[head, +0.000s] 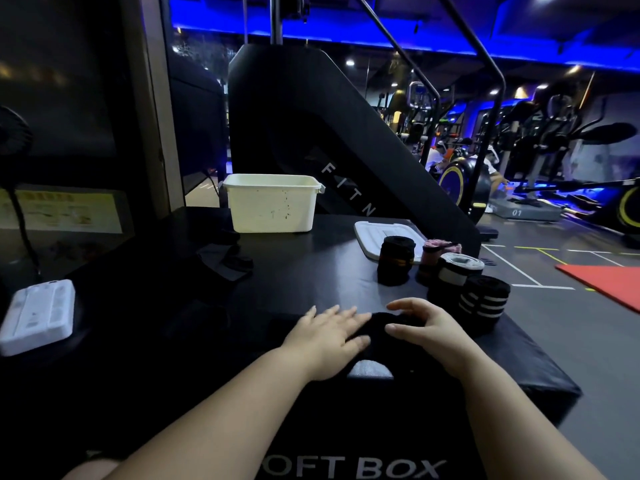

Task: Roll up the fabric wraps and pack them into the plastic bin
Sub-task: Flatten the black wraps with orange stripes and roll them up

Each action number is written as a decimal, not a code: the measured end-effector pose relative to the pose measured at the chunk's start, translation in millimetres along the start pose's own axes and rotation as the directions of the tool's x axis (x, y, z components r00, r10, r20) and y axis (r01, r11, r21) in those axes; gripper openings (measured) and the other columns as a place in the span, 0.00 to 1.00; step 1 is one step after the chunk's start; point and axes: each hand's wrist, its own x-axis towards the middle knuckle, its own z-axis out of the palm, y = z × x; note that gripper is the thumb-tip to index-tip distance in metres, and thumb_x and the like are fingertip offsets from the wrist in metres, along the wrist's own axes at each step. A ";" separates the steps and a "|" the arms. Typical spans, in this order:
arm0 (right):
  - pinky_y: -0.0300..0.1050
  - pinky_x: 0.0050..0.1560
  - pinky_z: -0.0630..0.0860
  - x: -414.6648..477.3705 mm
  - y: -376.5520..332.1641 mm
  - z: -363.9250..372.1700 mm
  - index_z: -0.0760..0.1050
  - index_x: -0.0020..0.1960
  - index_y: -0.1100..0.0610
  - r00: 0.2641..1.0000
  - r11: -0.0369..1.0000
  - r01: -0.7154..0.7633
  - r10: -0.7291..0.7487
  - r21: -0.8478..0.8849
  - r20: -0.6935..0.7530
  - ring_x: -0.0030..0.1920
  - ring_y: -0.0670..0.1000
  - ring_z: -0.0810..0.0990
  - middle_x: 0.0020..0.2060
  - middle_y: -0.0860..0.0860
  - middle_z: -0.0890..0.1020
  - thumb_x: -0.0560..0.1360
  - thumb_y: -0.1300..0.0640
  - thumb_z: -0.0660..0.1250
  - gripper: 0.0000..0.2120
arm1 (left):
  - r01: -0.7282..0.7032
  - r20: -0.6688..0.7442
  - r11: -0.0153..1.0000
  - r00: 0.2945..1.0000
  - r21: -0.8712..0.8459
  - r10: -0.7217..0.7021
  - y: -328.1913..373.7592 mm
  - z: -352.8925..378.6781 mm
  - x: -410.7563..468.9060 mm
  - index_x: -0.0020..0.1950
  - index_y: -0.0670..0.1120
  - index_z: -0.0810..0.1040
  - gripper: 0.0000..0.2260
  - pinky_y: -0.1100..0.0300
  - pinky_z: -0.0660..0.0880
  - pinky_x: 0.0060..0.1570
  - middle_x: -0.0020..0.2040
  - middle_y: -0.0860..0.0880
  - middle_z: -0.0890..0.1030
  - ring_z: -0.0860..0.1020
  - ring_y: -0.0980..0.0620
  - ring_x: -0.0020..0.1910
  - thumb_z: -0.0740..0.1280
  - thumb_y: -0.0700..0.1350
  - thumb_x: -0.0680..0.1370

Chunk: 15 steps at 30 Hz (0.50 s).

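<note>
Head view: rolling black wrap [381,329].
Left hand [327,339]: fingers [348,313] flat, pressing.
Right hand [434,329]: fingers [403,304] gripping it.
Next: likely tighter turns.

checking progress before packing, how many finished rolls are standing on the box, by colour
black roll with orange stripes: 1
pink roll: 1
white and black roll: 1
black roll with white stripes: 1
total: 4
not counted: the black wrap at the near edge, not finished
</note>
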 end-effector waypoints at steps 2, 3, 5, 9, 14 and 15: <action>0.41 0.44 0.77 -1.3 -0.7 -2.5 0.82 0.52 0.49 0.999 0.999 -0.006 0.005 0.053 0.032 0.42 0.47 0.82 0.46 0.54 0.81 0.69 0.62 0.77 0.14 | 0.021 0.046 0.995 0.999 0.098 -0.025 0.2 3.7 1.5 0.78 0.62 0.52 0.23 0.48 0.42 0.76 0.80 0.58 0.52 0.48 0.54 0.79 0.48 0.61 0.83; 0.40 0.44 0.77 -2.0 -1.4 -3.9 0.82 0.52 0.50 0.999 0.998 -0.007 0.004 0.070 0.042 0.41 0.48 0.81 0.46 0.54 0.81 0.70 0.64 0.75 0.14 | 0.026 0.052 0.993 0.998 0.112 -0.032 -0.2 3.8 2.3 0.78 0.62 0.52 0.23 0.48 0.42 0.76 0.80 0.58 0.52 0.48 0.54 0.79 0.48 0.61 0.83; 0.40 0.43 0.78 -2.9 -2.1 -5.9 0.81 0.53 0.51 0.999 0.996 -0.005 0.002 0.084 0.040 0.40 0.47 0.81 0.45 0.53 0.80 0.71 0.65 0.75 0.14 | 0.029 0.051 0.993 0.998 0.117 -0.035 -0.1 3.8 2.6 0.78 0.62 0.53 0.23 0.48 0.42 0.76 0.80 0.58 0.52 0.47 0.54 0.79 0.48 0.62 0.82; 0.48 0.48 0.78 -2.1 0.1 -10.6 0.81 0.53 0.52 0.999 0.997 -0.034 0.035 0.068 -0.009 0.41 0.50 0.78 0.44 0.53 0.79 0.70 0.64 0.76 0.14 | 0.040 0.033 0.993 0.998 0.113 -0.044 -1.2 7.5 2.4 0.78 0.63 0.54 0.24 0.49 0.42 0.76 0.80 0.59 0.52 0.48 0.55 0.79 0.48 0.63 0.82; 0.34 0.28 0.70 -6.1 0.9 -20.6 0.79 0.54 0.60 0.993 0.966 -0.084 0.101 0.244 -0.057 0.28 0.43 0.77 0.36 0.52 0.78 0.72 0.70 0.71 0.13 | 0.041 0.020 0.993 0.999 0.113 -0.043 -1.8 8.9 2.8 0.78 0.63 0.54 0.24 0.49 0.43 0.76 0.80 0.59 0.53 0.48 0.55 0.79 0.48 0.63 0.82; 0.34 0.28 0.69 -6.9 1.9 -21.4 0.79 0.53 0.59 0.993 0.964 -0.081 0.102 0.253 -0.068 0.29 0.44 0.78 0.35 0.51 0.79 0.72 0.70 0.71 0.12 | 0.041 0.016 0.993 0.999 0.110 -0.043 -2.0 9.5 2.5 0.78 0.63 0.54 0.24 0.49 0.43 0.76 0.79 0.59 0.53 0.48 0.55 0.79 0.48 0.63 0.82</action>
